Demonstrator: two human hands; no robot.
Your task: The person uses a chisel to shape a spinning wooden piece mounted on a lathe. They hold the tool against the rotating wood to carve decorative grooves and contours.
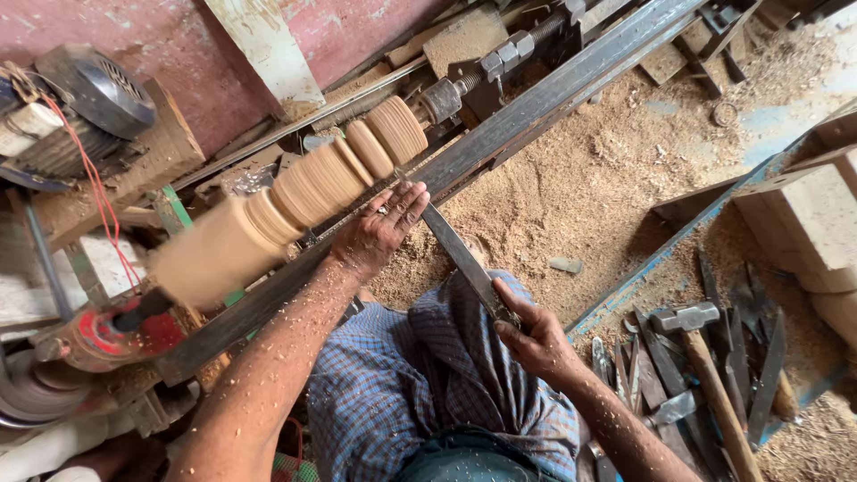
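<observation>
A pale wooden workpiece (303, 192) with turned rings and grooves spins on a lathe, blurred toward its left end. My left hand (379, 230) rests flat on the long metal tool rest (500, 134), fingers pressing the blade of a long steel chisel (460, 259) whose tip reaches toward the wood. My right hand (531, 335) grips the chisel's rear end above my checked blue cloth-covered lap.
An electric motor (80, 107) with red wire sits at upper left. Sawdust (598, 170) covers the floor. A blue tray (714, 375) at right holds a hammer (705, 366) and several chisels. Wooden blocks (808, 223) lie at far right.
</observation>
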